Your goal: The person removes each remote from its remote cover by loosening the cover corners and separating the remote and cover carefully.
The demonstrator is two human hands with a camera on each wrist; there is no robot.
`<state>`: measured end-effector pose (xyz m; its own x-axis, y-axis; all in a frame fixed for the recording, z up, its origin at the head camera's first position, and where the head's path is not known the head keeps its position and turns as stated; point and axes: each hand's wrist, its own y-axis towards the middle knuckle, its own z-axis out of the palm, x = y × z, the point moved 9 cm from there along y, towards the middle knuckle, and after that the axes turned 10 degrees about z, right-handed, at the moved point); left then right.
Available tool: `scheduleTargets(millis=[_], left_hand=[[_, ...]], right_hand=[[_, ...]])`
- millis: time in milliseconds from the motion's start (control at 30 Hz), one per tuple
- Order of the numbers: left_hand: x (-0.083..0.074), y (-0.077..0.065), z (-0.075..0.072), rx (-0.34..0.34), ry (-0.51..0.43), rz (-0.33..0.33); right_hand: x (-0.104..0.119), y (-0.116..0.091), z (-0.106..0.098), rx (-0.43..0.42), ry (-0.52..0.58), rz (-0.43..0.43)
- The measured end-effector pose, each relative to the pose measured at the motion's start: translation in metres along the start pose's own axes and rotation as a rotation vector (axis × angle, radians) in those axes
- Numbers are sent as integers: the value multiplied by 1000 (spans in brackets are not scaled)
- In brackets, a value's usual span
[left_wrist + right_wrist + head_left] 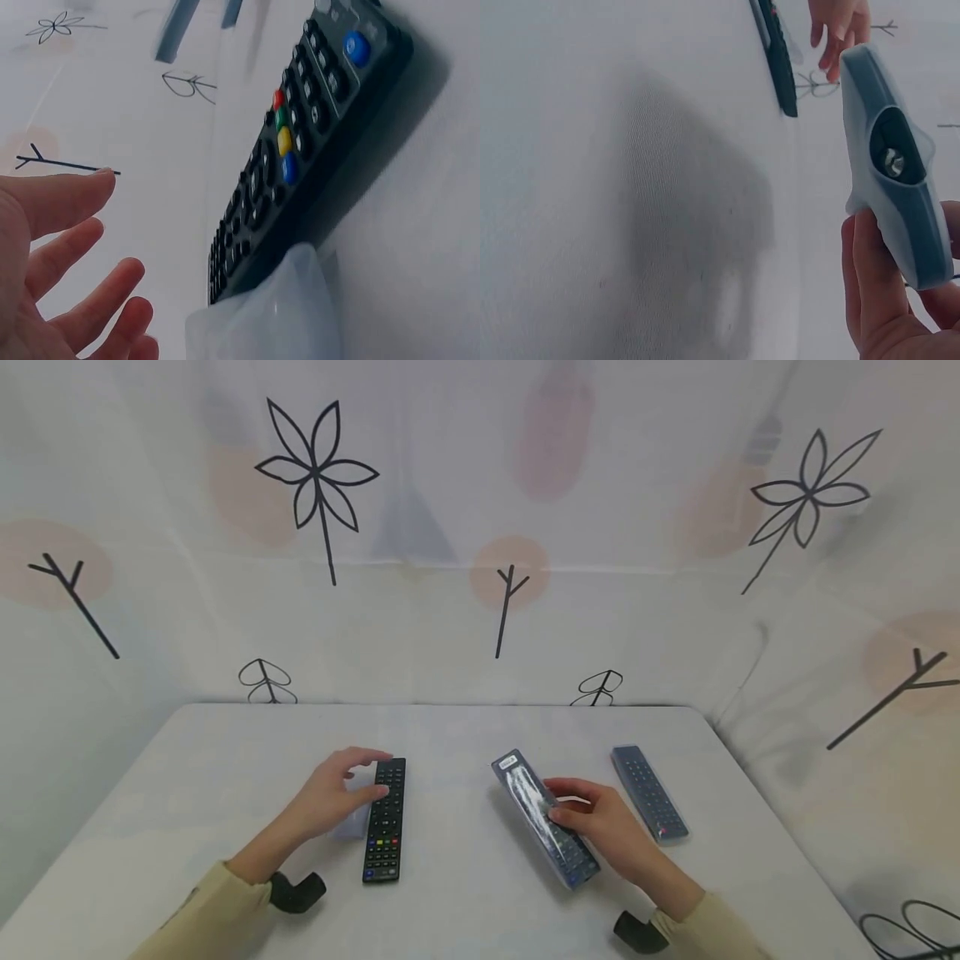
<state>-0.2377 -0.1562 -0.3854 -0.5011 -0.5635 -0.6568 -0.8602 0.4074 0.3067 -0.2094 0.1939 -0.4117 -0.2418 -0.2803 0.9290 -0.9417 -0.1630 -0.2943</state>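
A black remote control [385, 822] with colored buttons lies on the table near my left hand [333, 789]. In the left wrist view, the fingers are spread and stand apart from this remote [300, 112]. A translucent plastic piece [262, 322], partly hidden by the hand in the head view, lies along its left side. My right hand [603, 822] grips a remote in a clear plastic cover [536, 806] between thumb and fingers. This covered remote is raised off the table, its end with a small bulb [892, 161] facing the right wrist camera.
Another remote in clear wrapping [651, 793] lies on the white table [465, 918], right of my right hand. Behind the table's far edge hangs a pale curtain [420, 635] with flower and twig drawings.
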Motion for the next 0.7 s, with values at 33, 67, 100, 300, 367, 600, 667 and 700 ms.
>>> scheduleTargets(millis=[33,67,100,300,367,600,667,700], left_hand=[[-2,0,2,3,-9,1],[-4,1,3,6,-21,8],[-7,2,5,11,-32,16],[-21,6,18,36,-135,50],[-27,7,25,52,-183,62],[-44,13,48,106,-287,81],[-47,13,53,110,-299,84],[-48,14,55,109,-303,88]], right_hand=[[1,-1,2,10,-3,1],[1,-1,4,18,-2,2],[2,-1,6,26,-2,6],[7,-4,21,82,9,12],[10,-5,27,100,6,11],[12,-8,47,178,27,7],[13,-9,52,196,33,6],[14,-10,54,203,34,7]])
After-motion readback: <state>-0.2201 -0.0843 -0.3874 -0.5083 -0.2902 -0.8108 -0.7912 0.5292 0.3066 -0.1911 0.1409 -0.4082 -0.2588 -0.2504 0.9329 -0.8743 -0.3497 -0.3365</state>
